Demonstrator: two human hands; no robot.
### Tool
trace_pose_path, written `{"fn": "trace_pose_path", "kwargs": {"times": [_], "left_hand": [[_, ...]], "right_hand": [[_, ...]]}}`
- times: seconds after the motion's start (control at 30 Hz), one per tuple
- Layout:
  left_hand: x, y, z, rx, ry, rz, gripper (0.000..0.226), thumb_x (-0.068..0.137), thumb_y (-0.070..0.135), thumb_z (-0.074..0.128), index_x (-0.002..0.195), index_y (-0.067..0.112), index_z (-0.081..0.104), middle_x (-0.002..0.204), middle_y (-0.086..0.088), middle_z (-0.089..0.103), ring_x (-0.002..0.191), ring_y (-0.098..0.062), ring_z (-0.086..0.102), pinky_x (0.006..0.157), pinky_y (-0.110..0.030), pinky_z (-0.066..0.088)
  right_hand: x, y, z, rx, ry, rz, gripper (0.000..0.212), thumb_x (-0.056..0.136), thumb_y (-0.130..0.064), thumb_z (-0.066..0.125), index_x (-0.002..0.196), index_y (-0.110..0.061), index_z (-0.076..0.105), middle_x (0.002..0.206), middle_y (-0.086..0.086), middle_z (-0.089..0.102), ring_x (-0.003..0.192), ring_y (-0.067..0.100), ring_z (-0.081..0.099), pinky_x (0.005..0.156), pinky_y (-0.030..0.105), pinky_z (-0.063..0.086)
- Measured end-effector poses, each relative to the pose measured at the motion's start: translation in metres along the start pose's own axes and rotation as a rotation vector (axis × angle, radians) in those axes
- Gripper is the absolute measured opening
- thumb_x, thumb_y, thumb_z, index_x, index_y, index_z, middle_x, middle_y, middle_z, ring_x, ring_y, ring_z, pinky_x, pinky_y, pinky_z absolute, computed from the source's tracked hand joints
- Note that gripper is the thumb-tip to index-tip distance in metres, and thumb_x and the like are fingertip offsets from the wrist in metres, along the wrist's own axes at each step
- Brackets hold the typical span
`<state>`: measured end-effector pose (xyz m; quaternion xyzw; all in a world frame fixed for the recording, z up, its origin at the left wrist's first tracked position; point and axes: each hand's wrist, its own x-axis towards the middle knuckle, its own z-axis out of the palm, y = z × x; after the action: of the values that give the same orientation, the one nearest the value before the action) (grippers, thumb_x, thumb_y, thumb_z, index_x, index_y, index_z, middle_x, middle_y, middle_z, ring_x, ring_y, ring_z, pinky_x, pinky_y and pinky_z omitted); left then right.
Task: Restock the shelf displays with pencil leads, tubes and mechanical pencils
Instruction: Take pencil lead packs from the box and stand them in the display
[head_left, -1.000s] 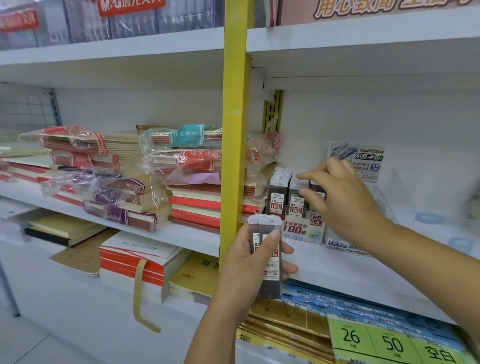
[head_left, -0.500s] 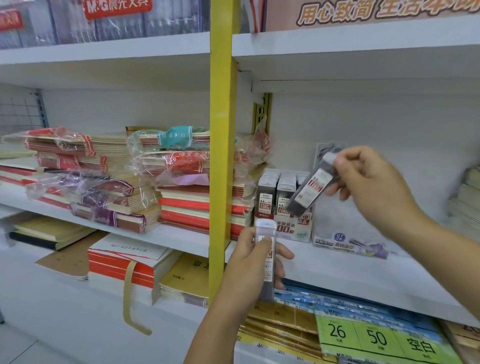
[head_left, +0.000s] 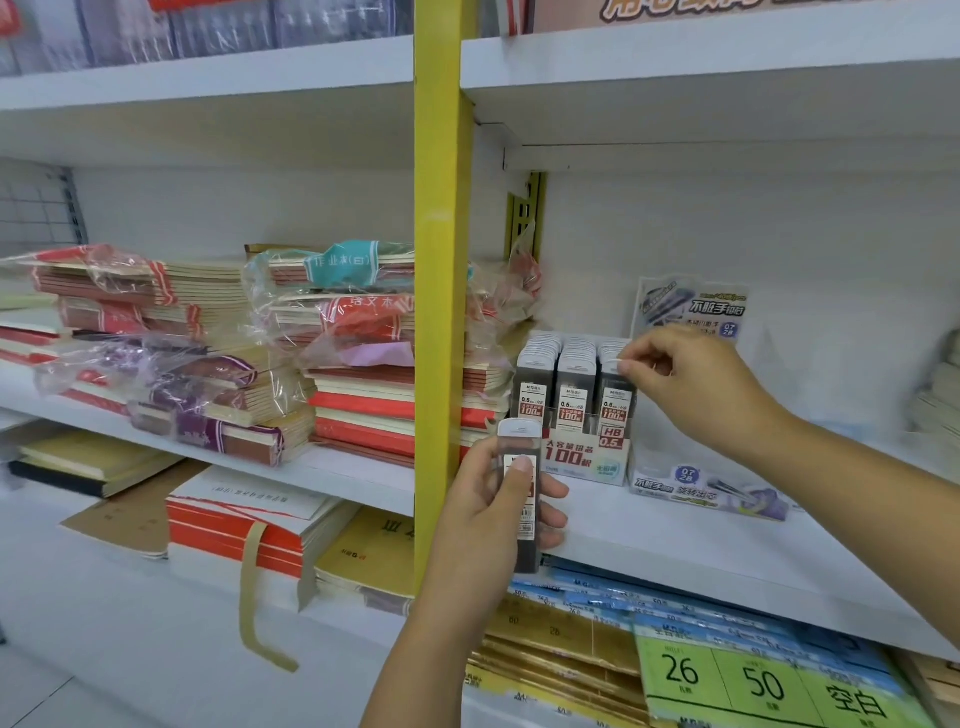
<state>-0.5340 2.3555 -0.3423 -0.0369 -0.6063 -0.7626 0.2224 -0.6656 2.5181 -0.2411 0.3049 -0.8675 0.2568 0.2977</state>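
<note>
The left hand (head_left: 488, 519) grips a dark lead case (head_left: 517, 441) upright, with the thumb laid across its front label and the fingers wrapped round from behind; its clear cap points up. That case is held in the air just in front of the edge of the white shelf (head_left: 675, 545), beside the yellow upright (head_left: 439, 312). The right hand (head_left: 696, 384) reaches in from the right, thumb and forefinger pinching the top of the rightmost lead case (head_left: 615, 397), which stands at the front of the right-hand row in the cardboard display box (head_left: 576, 457). The box sits on the shelf and holds three rows of like cases, all upright, its front printed "100" and "HB 0.5". Just beside it to the right stands a clear tray (head_left: 701, 491) of purple-and-white lead packs with a header card (head_left: 693, 312) rising behind. Left of the upright, plastic-wrapped notebook stacks (head_left: 218, 364) are piled on the same level. On the shelf below lie blue packs and a green price label (head_left: 753, 680) reading 26 and 50.
</note>
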Motion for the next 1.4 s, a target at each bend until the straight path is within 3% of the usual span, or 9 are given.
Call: {"fn": "trace_pose_path", "kwargs": {"times": [0.2, 0.37, 0.53, 0.67, 0.77, 1.0, 1.23, 1.33, 1.4], "left_hand": [[0.001, 0.0, 0.002, 0.0, 0.006, 0.002, 0.016, 0.104, 0.022, 0.047, 0.112, 0.021, 0.061, 0.089, -0.008, 0.075, 0.068, -0.015, 0.067, 0.065, -0.029, 0.06], [0.0, 0.004, 0.003, 0.016, 0.004, 0.01, 0.015, 0.104, 0.022, 0.047, 0.112, 0.018, 0.06, 0.09, -0.006, 0.076, 0.068, -0.014, 0.067, 0.065, -0.029, 0.061], [-0.003, 0.007, 0.003, 0.043, -0.001, 0.012, 0.015, 0.105, 0.022, 0.047, 0.112, 0.018, 0.06, 0.091, -0.006, 0.076, 0.069, -0.015, 0.067, 0.068, -0.032, 0.062], [-0.003, 0.009, 0.003, 0.048, -0.005, 0.009, 0.015, 0.105, 0.021, 0.048, 0.112, 0.019, 0.06, 0.092, -0.006, 0.076, 0.07, -0.015, 0.068, 0.069, -0.032, 0.062], [-0.003, 0.009, 0.001, 0.043, 0.0, 0.0, 0.014, 0.104, 0.021, 0.049, 0.112, 0.019, 0.061, 0.092, -0.007, 0.077, 0.071, -0.016, 0.069, 0.068, -0.031, 0.062], [-0.002, 0.006, -0.002, 0.045, 0.018, 0.01, 0.013, 0.102, 0.021, 0.053, 0.109, 0.022, 0.064, 0.093, -0.006, 0.077, 0.071, -0.018, 0.071, 0.069, -0.033, 0.063], [-0.003, 0.004, 0.003, 0.056, -0.004, 0.0, 0.018, 0.102, 0.026, 0.054, 0.101, 0.036, 0.069, 0.091, -0.005, 0.078, 0.076, -0.02, 0.075, 0.068, -0.031, 0.063], [-0.003, 0.004, 0.008, 0.083, -0.052, 0.018, 0.02, 0.103, 0.03, 0.052, 0.098, 0.041, 0.067, 0.089, -0.005, 0.076, 0.066, -0.016, 0.07, 0.063, -0.029, 0.061], [-0.001, 0.003, 0.012, 0.097, -0.099, 0.028, 0.014, 0.103, 0.032, 0.05, 0.104, 0.033, 0.065, 0.088, -0.006, 0.076, 0.062, -0.013, 0.065, 0.059, -0.025, 0.057]], "right_hand": [[-0.001, -0.001, 0.004, -0.055, 0.043, 0.033, 0.02, 0.087, -0.022, 0.069, 0.106, -0.017, 0.069, 0.093, -0.001, 0.055, 0.085, 0.014, 0.049, 0.074, 0.025, 0.034], [-0.004, -0.014, 0.001, -0.044, 0.094, -0.116, 0.024, 0.093, -0.032, 0.056, 0.112, -0.023, 0.069, 0.094, -0.005, 0.052, 0.095, 0.012, 0.043, 0.081, 0.028, 0.032], [0.002, -0.027, 0.007, -0.123, 0.024, -0.113, 0.02, 0.087, -0.043, 0.063, 0.102, -0.031, 0.07, 0.088, -0.011, 0.056, 0.096, 0.013, 0.042, 0.079, 0.033, 0.035], [0.009, -0.028, 0.013, 0.028, 0.049, -0.015, 0.002, 0.085, -0.036, 0.069, 0.084, -0.036, 0.067, 0.081, -0.017, 0.056, 0.085, 0.006, 0.045, 0.072, 0.028, 0.032], [0.01, -0.028, 0.017, 0.128, 0.051, 0.055, 0.011, 0.084, -0.034, 0.071, 0.079, -0.04, 0.063, 0.086, -0.011, 0.055, 0.081, 0.002, 0.045, 0.074, 0.027, 0.033], [0.005, -0.018, 0.007, -0.035, 0.118, -0.024, 0.015, 0.093, -0.033, 0.058, 0.103, -0.027, 0.067, 0.094, -0.007, 0.059, 0.094, 0.013, 0.044, 0.077, 0.029, 0.031], [-0.013, 0.002, -0.002, -0.118, -0.039, 0.086, 0.009, 0.091, -0.03, 0.063, 0.096, -0.023, 0.067, 0.099, 0.001, 0.053, 0.102, 0.021, 0.049, 0.082, 0.032, 0.04], [-0.028, -0.015, -0.01, 0.063, 0.058, 0.03, 0.016, 0.091, -0.038, 0.053, 0.094, -0.027, 0.066, 0.096, -0.006, 0.057, 0.088, 0.004, 0.05, 0.074, 0.023, 0.038], [-0.043, -0.034, -0.016, 0.294, -0.061, 0.035, 0.023, 0.087, -0.047, 0.052, 0.094, -0.033, 0.069, 0.095, -0.014, 0.059, 0.084, -0.005, 0.051, 0.068, 0.012, 0.037]]}}
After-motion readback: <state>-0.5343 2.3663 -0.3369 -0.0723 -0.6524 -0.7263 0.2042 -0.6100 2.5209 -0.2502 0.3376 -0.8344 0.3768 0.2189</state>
